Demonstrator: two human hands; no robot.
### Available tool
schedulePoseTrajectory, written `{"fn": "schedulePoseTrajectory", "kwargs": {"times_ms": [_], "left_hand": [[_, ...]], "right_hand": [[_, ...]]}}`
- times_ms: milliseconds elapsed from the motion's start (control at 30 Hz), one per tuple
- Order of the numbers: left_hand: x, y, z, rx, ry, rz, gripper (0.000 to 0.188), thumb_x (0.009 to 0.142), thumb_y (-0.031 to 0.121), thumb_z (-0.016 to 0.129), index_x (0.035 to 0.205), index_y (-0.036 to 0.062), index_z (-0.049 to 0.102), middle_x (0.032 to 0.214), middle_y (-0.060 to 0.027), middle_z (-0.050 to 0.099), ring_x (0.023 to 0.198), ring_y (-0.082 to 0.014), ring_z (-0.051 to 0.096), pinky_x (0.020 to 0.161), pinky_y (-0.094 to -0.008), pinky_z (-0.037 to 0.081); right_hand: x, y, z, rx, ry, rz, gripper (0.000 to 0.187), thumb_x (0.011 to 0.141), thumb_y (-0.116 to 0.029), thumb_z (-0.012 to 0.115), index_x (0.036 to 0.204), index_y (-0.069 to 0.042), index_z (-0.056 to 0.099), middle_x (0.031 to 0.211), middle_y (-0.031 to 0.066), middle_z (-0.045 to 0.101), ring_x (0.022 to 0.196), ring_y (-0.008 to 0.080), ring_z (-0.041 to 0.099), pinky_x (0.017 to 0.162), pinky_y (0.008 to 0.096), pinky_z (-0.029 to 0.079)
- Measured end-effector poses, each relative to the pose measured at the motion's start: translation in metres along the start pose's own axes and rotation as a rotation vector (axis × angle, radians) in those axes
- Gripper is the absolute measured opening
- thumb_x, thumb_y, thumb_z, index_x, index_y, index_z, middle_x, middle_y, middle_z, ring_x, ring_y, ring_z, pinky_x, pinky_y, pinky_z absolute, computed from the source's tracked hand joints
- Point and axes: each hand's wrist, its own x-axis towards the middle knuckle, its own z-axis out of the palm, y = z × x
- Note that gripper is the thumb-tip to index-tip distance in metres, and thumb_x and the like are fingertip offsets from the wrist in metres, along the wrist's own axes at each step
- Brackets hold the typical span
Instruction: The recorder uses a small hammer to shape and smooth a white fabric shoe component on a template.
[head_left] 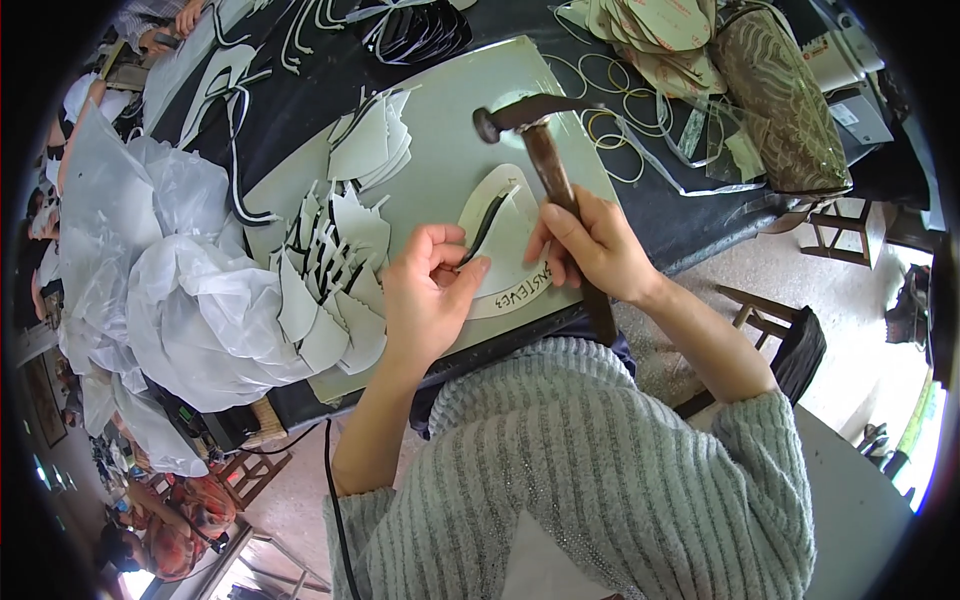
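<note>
Your right hand (pixel 592 245) is clenched around the dark wooden handle of a metal-headed hammer (pixel 545 160), whose head hangs above the pale green work board (pixel 450 130). Your left hand (pixel 430 290) pinches the near end of a thin black strip (pixel 488 225) between thumb and forefinger; the strip lies across a cream, insole-shaped flat piece (pixel 505 215) resting on the board, just in front of you. Both hands touch that piece, though whether the strip is stuck to it is hard to tell. A heap of white cut pieces (pixel 335 260) lies to your left, beside crumpled translucent plastic bags (pixel 170 270).
</note>
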Motion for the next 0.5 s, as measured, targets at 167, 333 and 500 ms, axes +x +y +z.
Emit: {"fn": "schedulePoseTrajectory", "kwargs": {"times_ms": [167, 333, 500], "left_hand": [[-0.01, 0.013, -0.006, 0.326, -0.039, 0.151, 0.03, 0.083, 0.005, 0.073, 0.106, -0.0051, 0.057, 0.075, -0.0101, 0.07, 0.061, -0.0113, 0.064, 0.059, -0.0255, 0.05], [-0.005, 0.01, -0.017, 0.184, -0.098, 0.014, 0.031, 0.083, 0.005, 0.074, 0.107, -0.0043, 0.057, 0.075, -0.0077, 0.069, 0.062, -0.0112, 0.063, 0.061, -0.0248, 0.049], [0.01, 0.004, -0.018, 0.089, -0.114, 0.023, 0.031, 0.082, 0.005, 0.072, 0.105, -0.0028, 0.053, 0.071, -0.0083, 0.068, 0.059, -0.0152, 0.064, 0.058, -0.0274, 0.05]], "right_hand": [[-0.004, -0.006, 0.008, -0.243, -0.055, 0.023, 0.025, 0.105, -0.021, 0.046, 0.096, 0.001, 0.052, 0.081, 0.0072, 0.068, 0.062, 0.01, 0.066, 0.047, 0.0234, 0.047], [-0.006, -0.002, 0.009, -0.278, -0.026, 0.047, 0.024, 0.105, -0.021, 0.047, 0.097, 0.001, 0.052, 0.08, 0.0061, 0.068, 0.063, 0.0103, 0.068, 0.047, 0.0235, 0.047], [0.006, -0.007, 0.009, -0.326, -0.021, 0.036, 0.024, 0.105, -0.021, 0.047, 0.097, 0.001, 0.052, 0.08, 0.0065, 0.068, 0.063, 0.0112, 0.068, 0.047, 0.0239, 0.048]]}}
